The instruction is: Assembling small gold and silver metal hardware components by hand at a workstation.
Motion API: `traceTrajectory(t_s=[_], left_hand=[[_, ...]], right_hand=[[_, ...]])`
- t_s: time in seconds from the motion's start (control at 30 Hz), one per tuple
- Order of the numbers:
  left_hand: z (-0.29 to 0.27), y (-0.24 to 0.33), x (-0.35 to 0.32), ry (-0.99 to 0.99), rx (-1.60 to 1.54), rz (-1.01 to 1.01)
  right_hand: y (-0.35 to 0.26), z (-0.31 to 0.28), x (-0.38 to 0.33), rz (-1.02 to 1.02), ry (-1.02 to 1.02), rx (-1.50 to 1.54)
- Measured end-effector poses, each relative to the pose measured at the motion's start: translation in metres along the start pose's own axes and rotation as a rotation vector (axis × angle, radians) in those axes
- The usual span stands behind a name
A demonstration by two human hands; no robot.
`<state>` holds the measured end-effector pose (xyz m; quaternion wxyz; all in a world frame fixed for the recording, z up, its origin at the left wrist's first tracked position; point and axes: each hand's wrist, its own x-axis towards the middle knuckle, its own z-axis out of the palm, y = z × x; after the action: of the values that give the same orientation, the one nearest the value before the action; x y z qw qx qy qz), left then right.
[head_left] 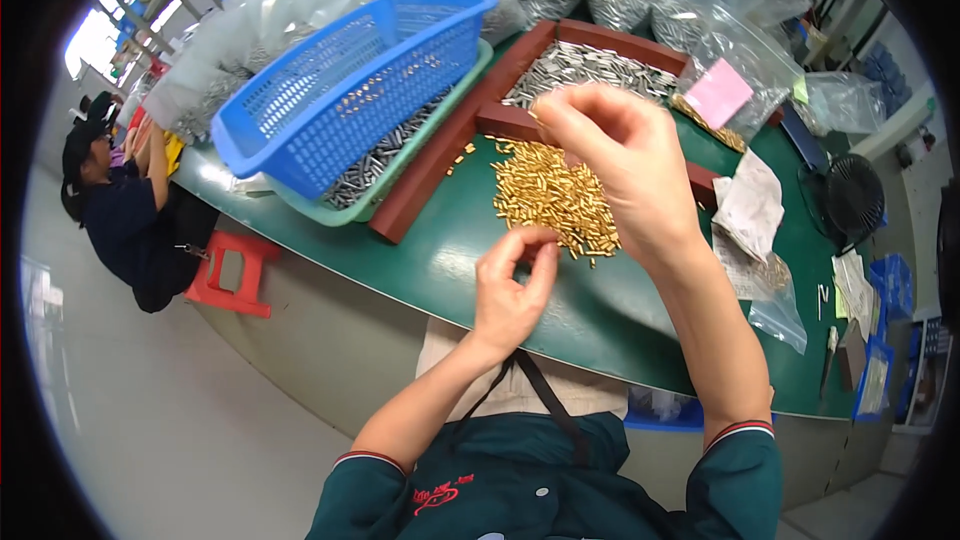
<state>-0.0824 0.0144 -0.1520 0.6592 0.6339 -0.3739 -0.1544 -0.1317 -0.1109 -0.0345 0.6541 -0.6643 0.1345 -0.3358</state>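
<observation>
A pile of small gold-coloured metal pins lies on the green tabletop in front of me. At its near edge is my left hand, thumb and forefinger drawn together beside the pins; whatever they may pinch is too small to make out. My right hand is raised over the pile's right side, its fingers curled into a pinch. Its fingertips sit near the wooden divider, and I cannot make out what is between them. Beyond, silver-coloured metal pins fill a section framed by reddish-brown wooden bars.
A blue perforated basket rests tilted on a green tray of dark metal pins. Clear bags of metal parts line the back. A cloth, a black fan and a zip bag are at right. Another person sits far left.
</observation>
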Motion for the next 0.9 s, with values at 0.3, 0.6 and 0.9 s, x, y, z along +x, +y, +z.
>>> traceTrajectory(t_s=[0.3, 0.6, 0.9], left_hand=[[0.001, 0.004, -0.008, -0.002, -0.001, 0.023], [-0.011, 0.003, 0.001, -0.009, -0.011, -0.05], [-0.012, -0.006, 0.016, -0.183, 0.342, 0.271]], right_hand=[[-0.002, 0.096, 0.125, -0.587, -0.013, -0.698], [-0.021, 0.048, 0.061, -0.708, 0.019, -0.477], [0.07, -0.067, -0.055, -0.175, -0.099, -0.992]])
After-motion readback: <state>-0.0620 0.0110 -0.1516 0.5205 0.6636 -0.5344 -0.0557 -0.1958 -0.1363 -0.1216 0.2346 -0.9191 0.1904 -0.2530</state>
